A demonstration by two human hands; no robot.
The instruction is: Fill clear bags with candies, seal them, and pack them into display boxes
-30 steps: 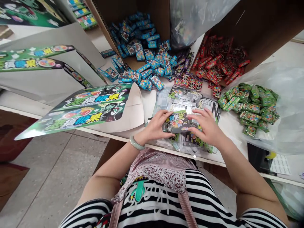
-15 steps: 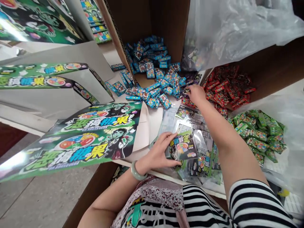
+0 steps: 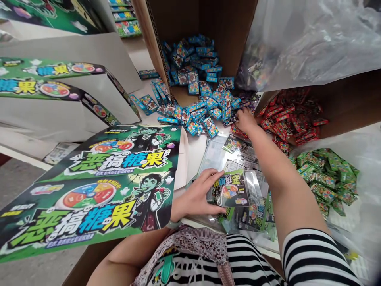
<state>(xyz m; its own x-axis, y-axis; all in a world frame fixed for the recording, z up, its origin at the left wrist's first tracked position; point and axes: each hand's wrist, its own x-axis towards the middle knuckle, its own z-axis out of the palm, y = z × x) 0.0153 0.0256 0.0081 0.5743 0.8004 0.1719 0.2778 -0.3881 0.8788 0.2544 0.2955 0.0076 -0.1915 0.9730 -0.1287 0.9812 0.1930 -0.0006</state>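
Note:
My left hand [image 3: 195,192] presses its fingers against a black-and-green candy packet [image 3: 230,189] that lies on a heap of clear-wrapped packets [image 3: 238,159]. My right hand [image 3: 245,121] stretches forward, its fingertips among dark purple packets [image 3: 245,102]. These lie between a spill of blue packets [image 3: 196,89] and a pile of red packets [image 3: 290,115]. Whether my right hand holds anything is hidden. Green packets [image 3: 324,178] lie further right on clear plastic.
A large green printed candy display card [image 3: 89,202] lies to my left, with folded white-backed cards [image 3: 65,87] beyond it. Brown cardboard box walls [image 3: 226,31] stand behind the packets, under crumpled clear plastic [image 3: 309,43]. Grey floor shows at lower left.
My right hand has left the packet and reached forward to the dark packets. My left hand stays on the packet. The view has tilted, bringing the green display card closer.

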